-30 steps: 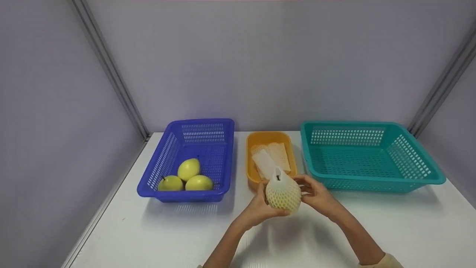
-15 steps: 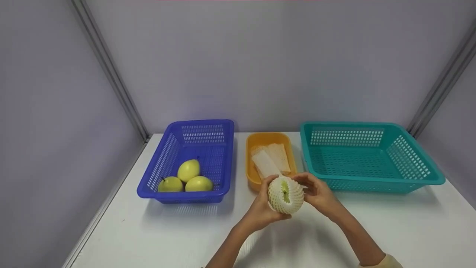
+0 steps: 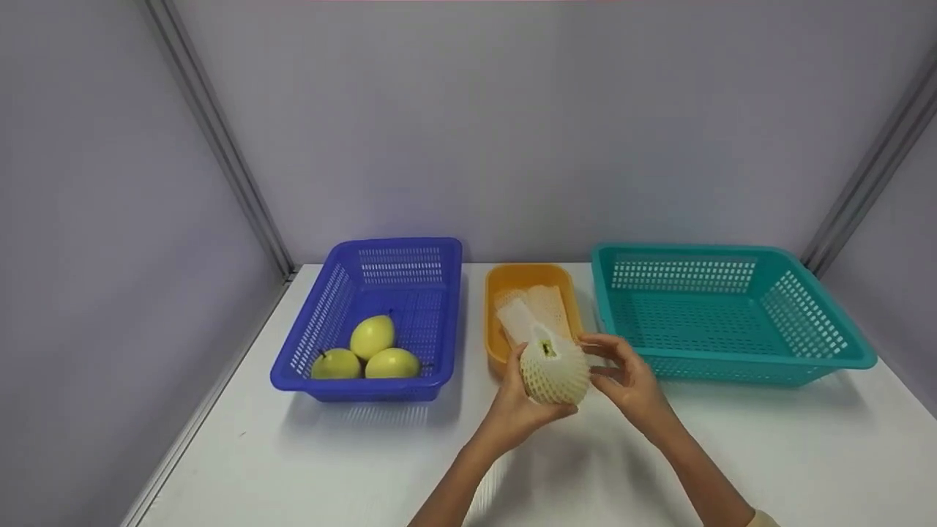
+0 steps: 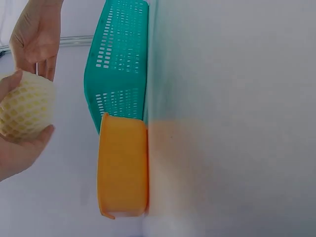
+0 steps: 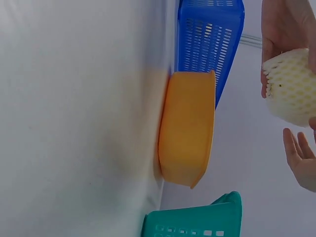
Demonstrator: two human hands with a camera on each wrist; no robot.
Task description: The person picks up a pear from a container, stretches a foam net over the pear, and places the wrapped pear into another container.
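Observation:
A pear in a white foam net sleeve [image 3: 560,375] is held above the table by my left hand [image 3: 514,407], whose fingers and thumb curl round its left side. Pale yellow skin shows through the mesh, and the stem shows at the net's opening, which points up and away. My right hand [image 3: 635,384] is at the pear's right side with bent, spread fingers, the tips right at the net. In the right wrist view this right hand [image 5: 302,160] has loose fingers just beside the sleeved pear [image 5: 291,94]. The left wrist view shows the netted pear [image 4: 28,106] partly behind fingers.
A blue basket [image 3: 455,315] with three bare pears [image 3: 373,337] stands at the left. Behind my hands an orange bin [image 3: 492,307] holds flat foam nets [image 3: 549,304]. At the right is a teal basket [image 3: 732,359]. A wall [image 3: 512,132] rises behind them.
The pear's net opening turned toward the head camera, then tipped up and away again. My right hand's fingers have spread and drawn slightly off the net. The left hand keeps its grip.

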